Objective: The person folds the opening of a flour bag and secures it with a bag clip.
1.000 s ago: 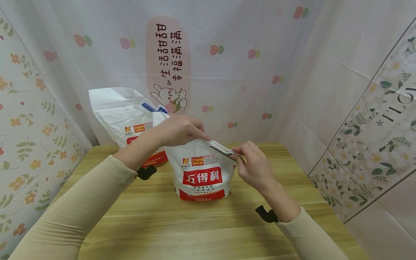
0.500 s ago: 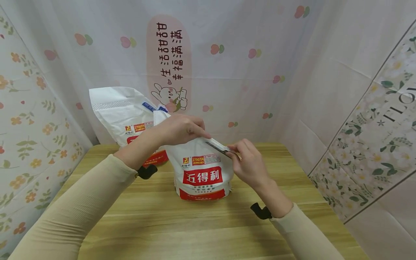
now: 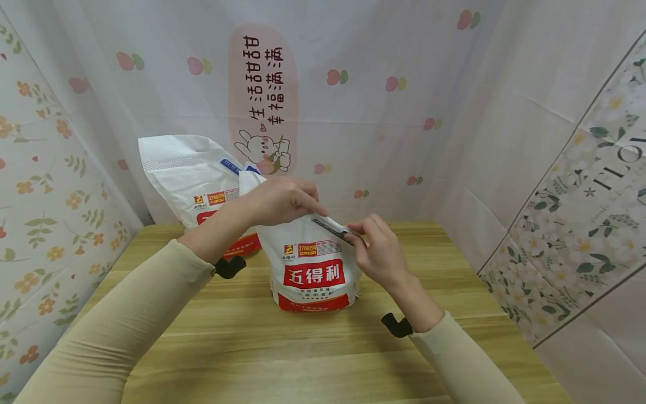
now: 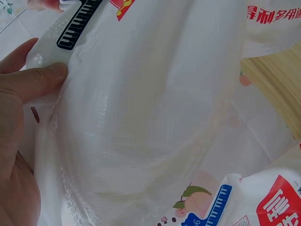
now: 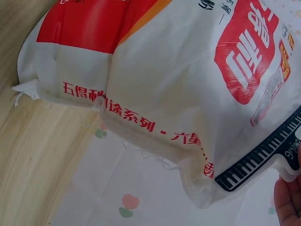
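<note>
A white flour bag (image 3: 313, 275) with red lettering stands upright in the middle of the table. My left hand (image 3: 282, 202) pinches the folded top of this bag at its left; in the left wrist view the thumb (image 4: 40, 80) presses on the white film. A black clip (image 3: 330, 230) patterned with piano keys lies along the bag's top edge. At the top's right end my right hand (image 3: 381, 249) pinches this clip. Only a few fingertips (image 5: 287, 200) show by the clip's handle in the right wrist view, and the rest of that hand is out of frame.
Behind to the left stands a second white flour bag (image 3: 176, 182), partly hidden by my left arm. A blue piano-key clip (image 3: 232, 166) is on its top. The wooden table (image 3: 303, 359) is bordered by printed curtains (image 3: 378, 140).
My right hand has moved left and slightly up along the bag's top, and the black clip has shifted left with it. My left hand has stayed almost still.
</note>
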`<state>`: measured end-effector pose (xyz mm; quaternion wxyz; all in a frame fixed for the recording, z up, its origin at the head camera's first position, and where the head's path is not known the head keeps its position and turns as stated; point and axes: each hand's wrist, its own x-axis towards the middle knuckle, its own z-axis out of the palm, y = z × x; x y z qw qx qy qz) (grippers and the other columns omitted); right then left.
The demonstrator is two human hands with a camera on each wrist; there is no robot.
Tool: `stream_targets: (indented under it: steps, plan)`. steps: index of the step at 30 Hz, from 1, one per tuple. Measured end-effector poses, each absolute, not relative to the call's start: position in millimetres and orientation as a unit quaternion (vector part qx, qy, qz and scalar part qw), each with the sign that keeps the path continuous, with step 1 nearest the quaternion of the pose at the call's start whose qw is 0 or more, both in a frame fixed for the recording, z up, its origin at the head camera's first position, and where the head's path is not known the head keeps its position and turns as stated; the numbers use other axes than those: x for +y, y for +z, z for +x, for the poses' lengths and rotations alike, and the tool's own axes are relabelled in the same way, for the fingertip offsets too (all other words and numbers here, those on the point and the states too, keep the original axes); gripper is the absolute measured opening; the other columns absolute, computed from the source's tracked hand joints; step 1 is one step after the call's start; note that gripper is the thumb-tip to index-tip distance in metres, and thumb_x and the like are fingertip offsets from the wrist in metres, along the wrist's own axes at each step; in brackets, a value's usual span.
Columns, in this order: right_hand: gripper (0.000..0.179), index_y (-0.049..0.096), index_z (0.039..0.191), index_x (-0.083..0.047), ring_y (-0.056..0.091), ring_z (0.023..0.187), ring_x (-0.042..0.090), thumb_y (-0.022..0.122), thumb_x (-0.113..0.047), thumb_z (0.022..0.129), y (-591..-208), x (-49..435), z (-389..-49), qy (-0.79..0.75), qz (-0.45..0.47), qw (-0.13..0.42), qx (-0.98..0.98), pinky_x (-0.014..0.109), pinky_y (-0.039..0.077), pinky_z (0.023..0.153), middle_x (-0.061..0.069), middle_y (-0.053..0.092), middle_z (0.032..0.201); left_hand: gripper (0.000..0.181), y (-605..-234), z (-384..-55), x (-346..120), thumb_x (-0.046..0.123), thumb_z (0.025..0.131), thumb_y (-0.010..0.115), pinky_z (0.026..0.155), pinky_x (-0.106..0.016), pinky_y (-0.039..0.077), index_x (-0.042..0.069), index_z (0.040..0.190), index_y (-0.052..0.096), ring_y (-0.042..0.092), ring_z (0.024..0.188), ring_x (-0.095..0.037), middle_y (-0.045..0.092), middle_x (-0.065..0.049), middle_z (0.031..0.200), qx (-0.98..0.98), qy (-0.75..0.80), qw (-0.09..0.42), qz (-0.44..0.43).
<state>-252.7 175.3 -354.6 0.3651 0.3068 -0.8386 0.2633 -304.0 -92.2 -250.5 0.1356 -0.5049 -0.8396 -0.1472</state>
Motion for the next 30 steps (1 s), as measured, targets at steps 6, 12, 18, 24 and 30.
stream_targets:
  steps: [6, 12, 18, 24, 30]
  plan:
    - [0.024, 0.069, 0.111, 0.001, 0.065, 0.087, 0.026, 0.085, -0.001, 0.093, -354.5, 175.2, -255.0, 0.28, 0.304, 0.344, -0.843, 0.034, 0.055, 0.068, 0.013, 0.067, 0.101, 0.027, -251.0, -303.7, -92.9, 0.01, 0.097, 0.084, 0.077, -0.032, 0.062, 0.021, 0.121, 0.087, 0.068, 0.088, -0.02, 0.078, -0.003, 0.106, -0.844, -0.148, 0.134, -0.499]
    - [0.029, 0.072, 0.119, 0.0, 0.069, 0.102, 0.026, 0.086, -0.005, 0.094, -353.9, 184.8, -255.1, 0.323, 0.302, 0.31, -0.842, 0.043, 0.064, 0.087, 0.012, 0.069, 0.11, 0.027, -250.1, -302.6, -93.1, 0.011, 0.099, 0.082, 0.081, -0.031, 0.064, 0.02, 0.124, 0.086, 0.07, 0.09, -0.02, 0.078, -0.003, 0.108, -0.849, -0.129, 0.131, -0.495]
    - [0.028, 0.072, 0.13, -0.001, 0.065, 0.111, 0.016, 0.075, -0.011, 0.105, -361.8, 209.9, -253.6, 0.464, 0.221, 0.24, -0.823, 0.02, 0.054, 0.099, 0.017, 0.071, 0.126, 0.028, -240.7, -299.6, -91.0, 0.012, 0.102, 0.079, 0.087, -0.035, 0.065, 0.017, 0.129, 0.083, 0.075, 0.097, -0.022, 0.079, -0.006, 0.113, -0.858, -0.114, 0.11, -0.488]
    - [0.035, 0.07, 0.136, -0.003, 0.066, 0.11, 0.014, 0.067, -0.028, 0.111, -389.7, 231.5, -252.3, 0.555, 0.116, 0.113, -0.816, 0.016, 0.056, 0.092, 0.02, 0.069, 0.134, 0.027, -231.5, -297.0, -88.7, 0.022, 0.102, 0.081, 0.092, -0.039, 0.065, 0.017, 0.128, 0.083, 0.077, 0.104, -0.023, 0.08, -0.005, 0.115, -0.872, -0.108, 0.106, -0.465]
    - [0.032, 0.071, 0.131, 0.001, 0.067, 0.1, 0.012, 0.07, -0.022, 0.109, -412.0, 227.0, -257.5, 0.576, 0.11, 0.078, -0.806, 0.022, 0.059, 0.087, 0.01, 0.073, 0.115, 0.022, -232.0, -301.9, -83.1, 0.027, 0.107, 0.075, 0.095, -0.039, 0.064, 0.016, 0.122, 0.084, 0.079, 0.108, -0.021, 0.083, -0.002, 0.116, -0.874, -0.112, 0.115, -0.458]
